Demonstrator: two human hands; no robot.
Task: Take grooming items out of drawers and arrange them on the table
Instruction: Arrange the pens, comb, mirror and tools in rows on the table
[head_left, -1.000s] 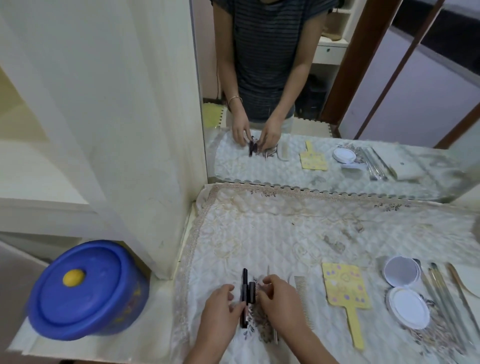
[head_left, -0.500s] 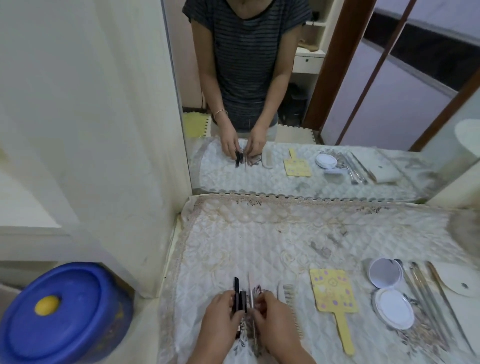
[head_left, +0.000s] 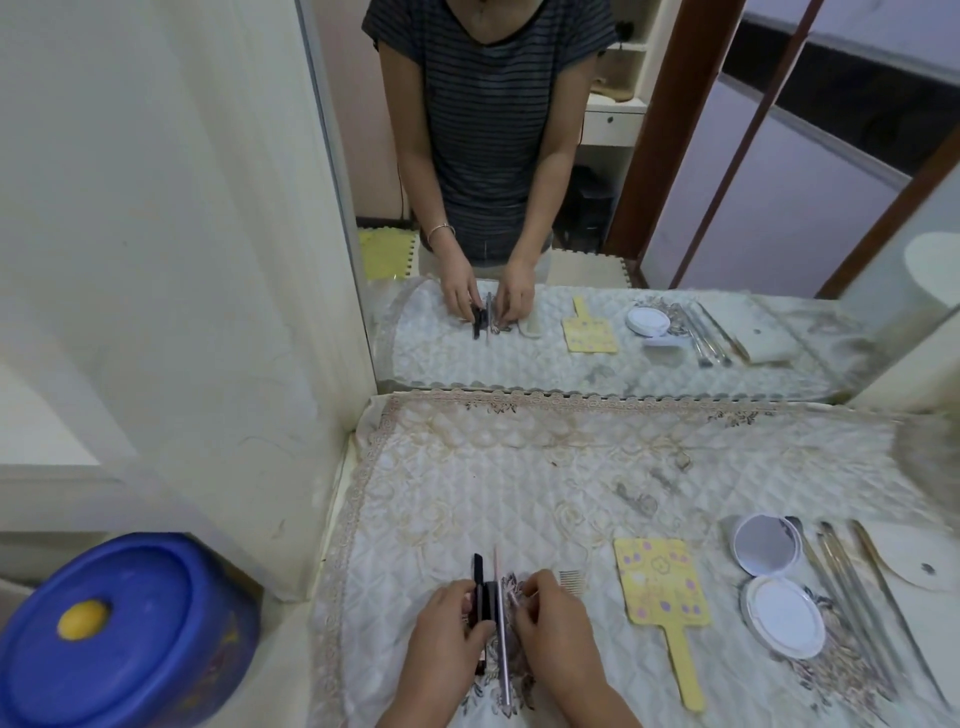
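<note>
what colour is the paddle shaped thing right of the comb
The paddle is yellow with small purple motifs; head view.

both forearms reach in from below, the left hand (head_left: 451, 626) and right hand (head_left: 558, 623) knuckles-up and almost touching, fingers turned toward each other. the left hand's curled fingers and thumb grip the black tubes (head_left: 482, 597) between the two hands, while the right hand's bent fingertips pinch the thin stick (head_left: 502, 642) just beside them.

On the tablecloth (head_left: 467, 493), left to right, lie the makeup pens (head_left: 487, 597), comb (head_left: 574, 578), hand mirror (head_left: 660, 582) and compact (head_left: 779, 618). The wall mirror (head_left: 675, 156) stands behind.
</note>
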